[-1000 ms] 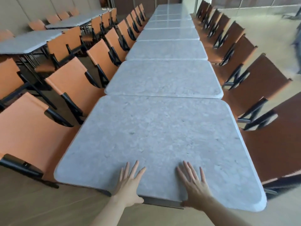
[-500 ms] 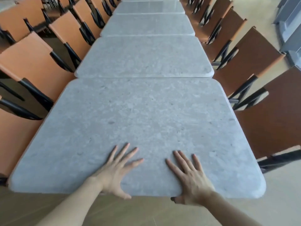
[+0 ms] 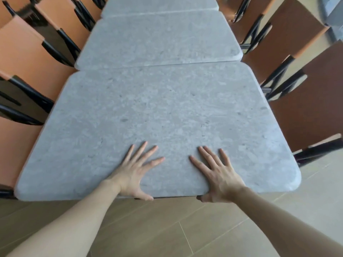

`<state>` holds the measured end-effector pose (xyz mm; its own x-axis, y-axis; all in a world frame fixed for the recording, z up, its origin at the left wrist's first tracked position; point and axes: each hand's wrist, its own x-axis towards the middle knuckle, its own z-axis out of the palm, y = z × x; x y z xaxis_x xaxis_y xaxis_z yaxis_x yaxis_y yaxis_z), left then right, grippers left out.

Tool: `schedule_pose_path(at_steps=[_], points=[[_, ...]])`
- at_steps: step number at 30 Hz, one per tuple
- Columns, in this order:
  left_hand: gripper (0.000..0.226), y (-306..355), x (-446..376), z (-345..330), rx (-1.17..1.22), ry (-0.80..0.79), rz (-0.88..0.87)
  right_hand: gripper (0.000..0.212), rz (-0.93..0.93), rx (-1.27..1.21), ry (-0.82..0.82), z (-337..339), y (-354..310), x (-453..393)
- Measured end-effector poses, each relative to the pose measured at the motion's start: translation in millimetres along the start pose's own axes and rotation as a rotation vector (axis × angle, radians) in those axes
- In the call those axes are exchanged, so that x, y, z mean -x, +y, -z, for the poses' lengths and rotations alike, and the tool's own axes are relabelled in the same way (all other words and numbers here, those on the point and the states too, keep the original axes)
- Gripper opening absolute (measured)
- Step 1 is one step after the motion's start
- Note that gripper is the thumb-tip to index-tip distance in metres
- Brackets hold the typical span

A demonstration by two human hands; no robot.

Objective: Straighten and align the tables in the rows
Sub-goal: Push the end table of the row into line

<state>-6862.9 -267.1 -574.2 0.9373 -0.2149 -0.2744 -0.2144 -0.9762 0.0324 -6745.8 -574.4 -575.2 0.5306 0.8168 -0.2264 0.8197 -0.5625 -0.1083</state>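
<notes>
The nearest grey stone-look table (image 3: 157, 112) fills the middle of the view, its far edge against the second table (image 3: 157, 39) of the row, with a third table (image 3: 159, 4) beyond. My left hand (image 3: 135, 171) lies flat on the near edge, fingers spread, thumb over the rim. My right hand (image 3: 217, 173) lies flat beside it, fingers spread, thumb tucked under the edge. The near table's corners stick out a little wider than the second table's.
Orange chairs (image 3: 27, 51) with black frames line the left side close to the tables. Brown chairs (image 3: 304, 101) line the right side. Wooden plank floor (image 3: 167, 229) lies below the near edge where I stand.
The view has tilted down and closer to the near table. Both hands stay flat on its near edge, slid slightly further onto the top.
</notes>
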Motion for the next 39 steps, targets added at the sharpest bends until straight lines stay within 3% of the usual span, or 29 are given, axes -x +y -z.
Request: schedule_pose_path(at_steps=[19, 27, 30, 33, 36, 39], points=[[0.127, -2, 1, 0, 0.013, -0.076, 0.026, 0.135, -0.038, 0.013, -0.026, -1, -2, -1], [0.124, -3, 3, 1, 0.043, -0.063, 0.012, 0.139, -0.106, -0.014, -0.186, 20, -6, -6], [0.095, -1, 1, 12, 0.265, -0.012, 0.063, 0.12, -0.205, -0.116, -0.268, 38, -21, -10], [0.069, 3, -6, 36, 0.717, -0.026, 0.252, 0.088, -0.457, -0.526, -0.286, 81, -48, -29], [0.028, 4, -11, 72, 1.208, 0.028, 0.438, 0.048, -0.666, -0.995, -0.107, 144, -70, -54], [0.009, -6, -7, 119, 1.416, 0.288, 0.484, 0.031, -0.594, -1.251, 0.21, 213, -89, -56]])
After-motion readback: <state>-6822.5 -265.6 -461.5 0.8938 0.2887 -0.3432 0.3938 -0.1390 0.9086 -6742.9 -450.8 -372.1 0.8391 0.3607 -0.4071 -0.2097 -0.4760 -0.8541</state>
